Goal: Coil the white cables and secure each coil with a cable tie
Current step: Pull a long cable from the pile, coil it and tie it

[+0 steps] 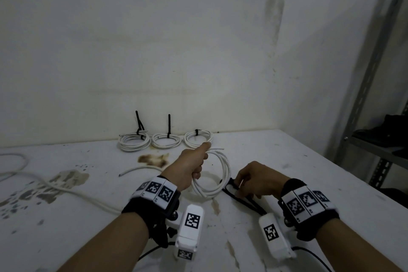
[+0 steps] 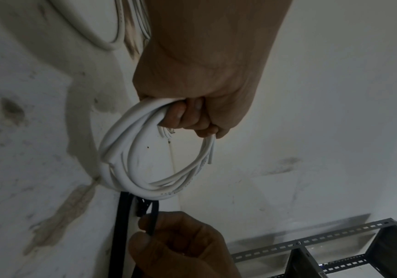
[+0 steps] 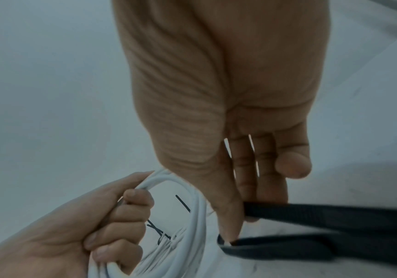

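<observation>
My left hand (image 1: 194,165) grips a white cable coil (image 1: 223,172) by its left side, holding it upright just above the table; the fingers (image 2: 188,116) curl round the bundled strands (image 2: 131,159). My right hand (image 1: 249,181) pinches a black cable tie (image 1: 242,200) on the table right of the coil, thumb and forefinger on the strap (image 3: 288,212). The strap lies in black lengths just right of the coil (image 3: 183,235), whose lower right edge sits close to the tie. Three tied white coils (image 1: 164,140) lie in a row by the wall.
A loose white cable (image 1: 72,192) runs across the left of the stained white table (image 1: 309,172), and a short cable piece (image 1: 141,170) lies near the left hand. A grey metal shelf rack (image 1: 375,139) stands at the right. The wall closes the back.
</observation>
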Demonstrator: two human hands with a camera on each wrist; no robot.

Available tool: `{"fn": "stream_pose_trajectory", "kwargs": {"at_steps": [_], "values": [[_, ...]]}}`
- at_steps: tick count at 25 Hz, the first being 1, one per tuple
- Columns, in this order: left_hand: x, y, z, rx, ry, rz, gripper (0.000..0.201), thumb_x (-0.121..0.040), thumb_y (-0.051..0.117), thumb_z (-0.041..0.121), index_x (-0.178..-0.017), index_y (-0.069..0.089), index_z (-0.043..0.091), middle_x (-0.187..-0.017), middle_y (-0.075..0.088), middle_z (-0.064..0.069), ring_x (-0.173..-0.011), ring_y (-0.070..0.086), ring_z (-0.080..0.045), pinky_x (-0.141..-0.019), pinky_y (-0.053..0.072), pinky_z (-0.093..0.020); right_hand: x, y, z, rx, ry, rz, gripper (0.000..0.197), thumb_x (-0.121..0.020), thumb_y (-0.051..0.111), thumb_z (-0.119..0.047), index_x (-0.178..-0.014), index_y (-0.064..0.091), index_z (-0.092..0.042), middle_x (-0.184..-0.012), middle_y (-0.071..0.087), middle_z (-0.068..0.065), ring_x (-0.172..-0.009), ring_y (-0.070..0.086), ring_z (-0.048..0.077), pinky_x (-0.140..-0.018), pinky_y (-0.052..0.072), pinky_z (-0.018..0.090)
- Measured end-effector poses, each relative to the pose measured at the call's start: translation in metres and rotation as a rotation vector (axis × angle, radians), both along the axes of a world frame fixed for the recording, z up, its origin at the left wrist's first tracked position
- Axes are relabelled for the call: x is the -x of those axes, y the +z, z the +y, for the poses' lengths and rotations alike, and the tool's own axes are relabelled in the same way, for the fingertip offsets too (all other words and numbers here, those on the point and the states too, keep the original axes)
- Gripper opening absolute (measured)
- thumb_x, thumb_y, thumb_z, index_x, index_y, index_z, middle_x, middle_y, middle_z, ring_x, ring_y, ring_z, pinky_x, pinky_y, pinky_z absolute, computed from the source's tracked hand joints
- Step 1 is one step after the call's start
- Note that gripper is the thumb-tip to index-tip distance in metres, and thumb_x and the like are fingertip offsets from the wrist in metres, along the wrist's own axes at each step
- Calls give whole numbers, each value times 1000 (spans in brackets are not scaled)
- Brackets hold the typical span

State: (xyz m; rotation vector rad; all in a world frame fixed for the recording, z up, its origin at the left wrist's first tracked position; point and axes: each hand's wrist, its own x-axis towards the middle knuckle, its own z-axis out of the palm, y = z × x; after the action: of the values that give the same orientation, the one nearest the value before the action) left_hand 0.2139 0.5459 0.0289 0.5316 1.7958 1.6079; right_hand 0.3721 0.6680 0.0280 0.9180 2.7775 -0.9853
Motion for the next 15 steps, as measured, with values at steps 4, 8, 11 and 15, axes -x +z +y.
{"fn": "stream_pose_trajectory", "kwargs": {"at_steps": [4,8,11,15], "values": [[2,0,-2,-13,5,-8,37,-93,60,45,-77,55,12,-55,28,5,-44,22,-10,-40,21,-22,-2,4,3,44,-127,164,16,-80,82,-24,-79,73,-11,-73,68,5,-60,59,13,-48,46,23],[5,-1,-5,-27,16,-29,37,-93,59,46,-77,55,13,-55,29,5,-44,23,-10,-40,21,-22,-5,20,-3,43,-204,319,19,-80,82,-28,-76,75,-10,-63,66,-2,-54,55,12,-49,45,24],[9,-1,-11,-39,24,-29,37,-94,59,46,-76,55,13,-54,28,5,-43,24,-10,-40,22,-21,-4,37,-20,109,-191,589,19,-82,81,-22,-79,76,-5,-60,68,1,-53,62,12,-51,50,25],[18,-2,-24,-59,38,-31,37,-93,60,47,-75,54,14,-53,28,6,-43,23,-10,-40,21,-20,15,49,-55,173,-42,767,8,-80,82,-13,-84,78,-7,-73,76,6,-70,73,23,-62,58,28]]}}
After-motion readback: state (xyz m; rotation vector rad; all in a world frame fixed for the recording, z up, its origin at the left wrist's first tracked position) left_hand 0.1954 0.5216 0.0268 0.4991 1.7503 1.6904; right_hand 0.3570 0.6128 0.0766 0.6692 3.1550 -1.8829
